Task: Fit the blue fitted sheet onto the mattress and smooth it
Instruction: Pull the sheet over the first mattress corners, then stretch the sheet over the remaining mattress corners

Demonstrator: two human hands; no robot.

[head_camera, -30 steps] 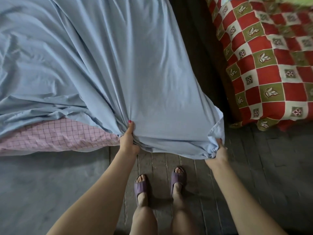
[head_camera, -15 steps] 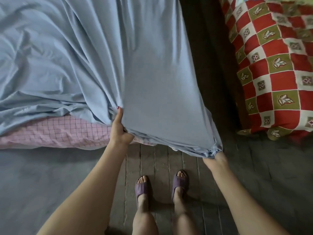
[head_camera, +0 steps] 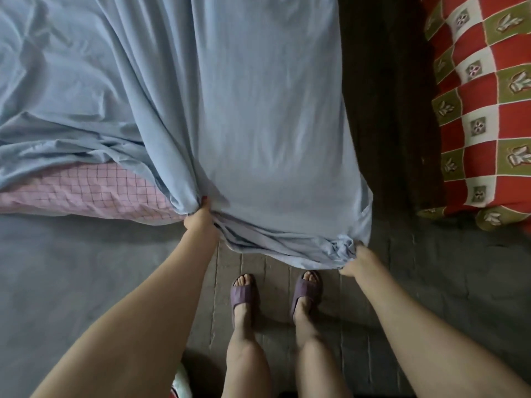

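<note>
Both the left hand (head_camera: pixel 201 218) and right hand (head_camera: pixel 356 259) clutch the sheet (head_camera: pixel 258 124) hem; best pull evenly down past the mattress (head_camera: pixel 86 191) corner, then tuck under.

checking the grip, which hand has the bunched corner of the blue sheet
The right hand grips the gathered corner of the blue sheet. The left hand pinches a fold of the edge further along, beside the pink checked fabric.

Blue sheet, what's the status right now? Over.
Left hand and right hand both grip the light blue fitted cotton sheet at its bunched edge. Pink checked mattress corner still bare. Nothing blocking.
</note>
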